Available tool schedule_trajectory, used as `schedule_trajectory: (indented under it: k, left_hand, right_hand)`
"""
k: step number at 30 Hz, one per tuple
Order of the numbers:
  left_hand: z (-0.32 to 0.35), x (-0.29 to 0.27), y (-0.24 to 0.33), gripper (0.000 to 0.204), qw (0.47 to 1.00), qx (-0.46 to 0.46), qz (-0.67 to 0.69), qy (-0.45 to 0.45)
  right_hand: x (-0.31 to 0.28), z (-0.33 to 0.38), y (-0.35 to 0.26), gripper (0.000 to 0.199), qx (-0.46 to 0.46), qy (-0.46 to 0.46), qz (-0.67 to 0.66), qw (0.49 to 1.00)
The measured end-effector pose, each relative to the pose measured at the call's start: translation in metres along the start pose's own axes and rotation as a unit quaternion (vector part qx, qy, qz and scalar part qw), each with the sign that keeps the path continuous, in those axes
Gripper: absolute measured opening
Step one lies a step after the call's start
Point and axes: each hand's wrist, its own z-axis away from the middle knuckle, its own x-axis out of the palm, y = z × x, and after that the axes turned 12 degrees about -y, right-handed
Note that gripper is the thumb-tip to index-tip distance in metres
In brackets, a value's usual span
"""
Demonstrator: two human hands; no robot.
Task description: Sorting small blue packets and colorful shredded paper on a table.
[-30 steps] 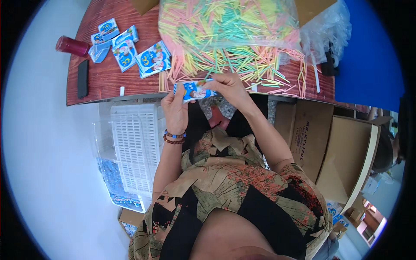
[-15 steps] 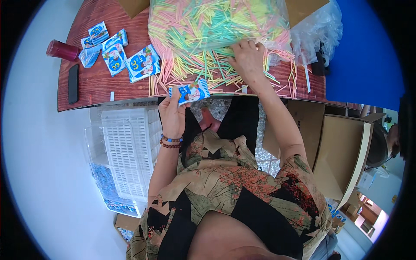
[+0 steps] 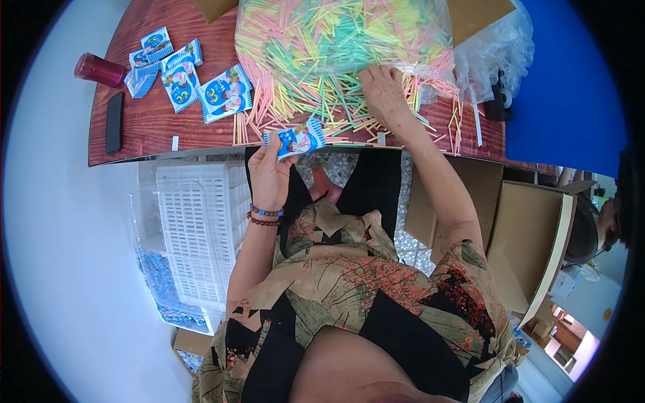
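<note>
Your left hand (image 3: 269, 176) pinches a small blue packet (image 3: 294, 140) at the wooden table (image 3: 144, 131) edge, while your right hand (image 3: 384, 92) rests fingers-down, loosely open, on the heap of coloured straws (image 3: 322, 60).

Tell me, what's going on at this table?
A person sits at a wooden table. The left hand holds a small blue packet at the table's near edge. The right hand rests on a big pile of thin coloured sticks, pink, yellow and green, partly under clear plastic. More blue packets lie to the left, beside a red cup and a dark phone.
</note>
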Motion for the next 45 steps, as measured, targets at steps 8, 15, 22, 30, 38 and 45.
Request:
schedule_trajectory:
  k: [8,15,22,30,38,45]
  left_hand:
    - [-0.001,-0.002,-0.002,0.019,1.0,-0.004,0.029,0.0]
    - [-0.002,-0.004,-0.001,0.018,0.999,-0.009,0.04,-0.007]
    - [-0.003,-0.007,-0.003,0.017,0.999,-0.007,0.046,-0.018]
    - [0.0,-0.006,-0.001,0.016,0.999,-0.006,0.046,-0.012]
    - [-0.002,-0.007,0.001,0.015,0.999,-0.01,0.041,0.014]
    - [-0.003,-0.005,0.001,0.015,0.999,-0.018,0.048,0.011]
  right_hand:
    - [-0.013,0.004,0.003,0.027,0.046,-0.017,-0.189,0.981]
    - [-0.032,0.011,0.012,0.03,0.082,-0.066,-0.29,0.951]
    - [-0.021,0.018,0.007,0.023,-0.087,-0.102,0.058,0.989]
    - [-0.016,0.004,-0.005,0.014,-0.06,-0.061,0.103,0.991]
    - [-0.008,0.005,0.01,0.024,-0.044,-0.069,-0.015,0.997]
    - [-0.023,0.004,-0.009,0.024,0.149,-0.036,-0.579,0.801]
